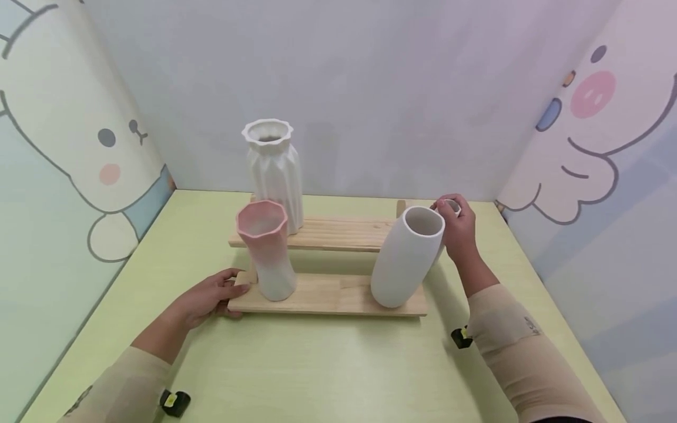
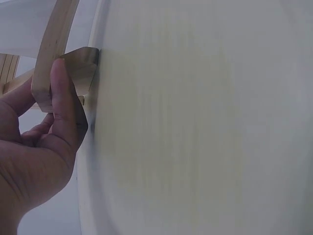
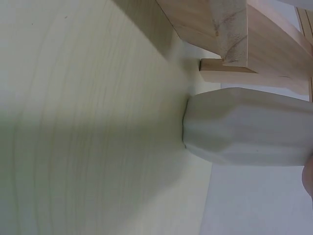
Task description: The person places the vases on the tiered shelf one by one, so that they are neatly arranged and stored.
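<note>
A two-tier wooden stand (image 1: 325, 296) sits on the table. At its left end, my left hand (image 1: 208, 298) grips the lower board, also visible in the left wrist view, where the hand (image 2: 44, 152) has thumb and fingers about the board (image 2: 51, 54). Beyond the stand's right end, my right hand (image 1: 460, 232) holds a white vase by its upper part, its rim (image 1: 453, 206) showing. That vase's faceted body (image 3: 244, 127) appears in the right wrist view, its base at the tabletop beside the stand. A smooth white vase (image 1: 404, 264) on the lower board partly hides it.
A pink-and-white vase (image 1: 272, 258) stands on the lower board's left part. Behind it, a tall pleated white vase (image 1: 277, 176) is on the upper board. The pale yellow-green table (image 1: 317, 364) meets a plain back wall (image 1: 359, 106), with cartoon-printed panels on both sides.
</note>
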`<state>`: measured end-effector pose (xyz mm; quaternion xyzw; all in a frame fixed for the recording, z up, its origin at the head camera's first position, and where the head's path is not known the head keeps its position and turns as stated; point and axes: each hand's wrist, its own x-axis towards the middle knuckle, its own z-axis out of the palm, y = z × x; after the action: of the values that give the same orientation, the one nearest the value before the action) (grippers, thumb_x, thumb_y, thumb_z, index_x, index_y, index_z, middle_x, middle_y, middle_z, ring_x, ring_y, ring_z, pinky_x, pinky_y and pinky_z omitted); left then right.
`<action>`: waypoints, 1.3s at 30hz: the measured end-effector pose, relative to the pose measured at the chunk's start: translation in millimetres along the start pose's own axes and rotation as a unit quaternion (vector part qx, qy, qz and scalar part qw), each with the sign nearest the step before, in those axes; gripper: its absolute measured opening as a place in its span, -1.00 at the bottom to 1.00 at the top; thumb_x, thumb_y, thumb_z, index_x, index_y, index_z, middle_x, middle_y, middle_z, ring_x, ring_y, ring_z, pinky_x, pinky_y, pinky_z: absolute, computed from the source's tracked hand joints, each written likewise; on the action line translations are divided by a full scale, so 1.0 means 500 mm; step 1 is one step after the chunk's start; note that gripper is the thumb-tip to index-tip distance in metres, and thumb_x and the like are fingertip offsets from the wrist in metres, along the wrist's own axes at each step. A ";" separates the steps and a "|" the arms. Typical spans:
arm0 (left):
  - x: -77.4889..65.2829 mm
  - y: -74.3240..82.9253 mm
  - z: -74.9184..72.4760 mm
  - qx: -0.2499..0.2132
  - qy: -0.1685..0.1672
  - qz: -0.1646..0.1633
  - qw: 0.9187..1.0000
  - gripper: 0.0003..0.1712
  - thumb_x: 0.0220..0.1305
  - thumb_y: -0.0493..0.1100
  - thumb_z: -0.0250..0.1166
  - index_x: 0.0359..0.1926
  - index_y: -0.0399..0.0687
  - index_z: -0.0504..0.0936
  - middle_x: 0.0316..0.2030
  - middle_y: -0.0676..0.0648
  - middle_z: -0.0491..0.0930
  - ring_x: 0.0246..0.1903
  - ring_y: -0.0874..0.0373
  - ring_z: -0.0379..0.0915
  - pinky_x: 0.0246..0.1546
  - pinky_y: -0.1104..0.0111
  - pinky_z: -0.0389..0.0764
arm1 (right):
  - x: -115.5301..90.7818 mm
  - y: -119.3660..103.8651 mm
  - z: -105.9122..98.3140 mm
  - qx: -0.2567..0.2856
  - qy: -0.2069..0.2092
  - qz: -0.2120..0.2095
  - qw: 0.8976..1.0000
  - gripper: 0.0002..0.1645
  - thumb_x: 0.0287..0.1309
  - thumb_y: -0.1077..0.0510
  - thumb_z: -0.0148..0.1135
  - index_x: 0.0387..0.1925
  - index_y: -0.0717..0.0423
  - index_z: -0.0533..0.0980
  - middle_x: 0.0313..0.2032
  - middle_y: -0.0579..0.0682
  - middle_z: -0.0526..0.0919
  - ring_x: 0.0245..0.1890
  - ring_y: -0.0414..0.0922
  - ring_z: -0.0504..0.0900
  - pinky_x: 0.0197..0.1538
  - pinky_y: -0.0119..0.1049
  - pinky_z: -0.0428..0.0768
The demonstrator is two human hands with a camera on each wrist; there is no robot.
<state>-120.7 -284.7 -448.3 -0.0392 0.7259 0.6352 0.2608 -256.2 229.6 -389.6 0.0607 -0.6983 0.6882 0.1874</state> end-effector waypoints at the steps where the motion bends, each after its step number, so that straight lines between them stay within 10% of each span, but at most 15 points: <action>1: -0.001 0.001 0.000 0.000 0.002 -0.001 1.000 -0.22 0.39 -0.01 0.23 0.41 -0.25 0.06 0.02 -0.19 0.53 -0.09 0.04 0.62 -0.11 0.13 0.72 | 0.000 0.000 0.002 0.002 0.000 -0.001 1.000 -0.92 0.29 0.14 0.20 -0.35 0.01 0.52 -0.40 -0.13 0.65 -0.34 -0.22 0.60 -0.26 -0.44 0.58; 24: -0.004 0.004 0.002 0.008 -0.009 0.011 1.000 -0.27 0.41 -0.03 0.22 0.38 -0.25 0.09 -0.03 -0.14 0.57 -0.13 0.03 0.64 -0.18 0.16 0.74 | -0.012 -0.004 -0.028 -0.069 0.026 -0.017 0.997 -0.91 0.29 0.11 0.15 -0.33 0.02 0.50 -0.43 -0.18 0.66 -0.40 -0.27 0.59 -0.38 -0.48 0.55; 39: -0.002 0.013 0.005 0.018 0.004 0.001 1.000 -0.25 0.41 0.00 0.21 0.40 -0.25 0.08 0.01 -0.20 0.51 -0.11 0.05 0.62 -0.16 0.19 0.73 | 0.036 -0.215 -0.077 0.061 -0.049 -0.106 0.991 -0.76 0.31 0.15 0.12 -0.37 0.29 0.46 -0.49 0.12 0.64 -0.52 -0.04 0.67 -0.45 -0.34 0.68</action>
<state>-121.6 -281.5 -442.3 -0.0368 0.7380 0.6224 0.2580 -228.9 265.6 -283.1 0.1791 -0.6530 0.7021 0.2205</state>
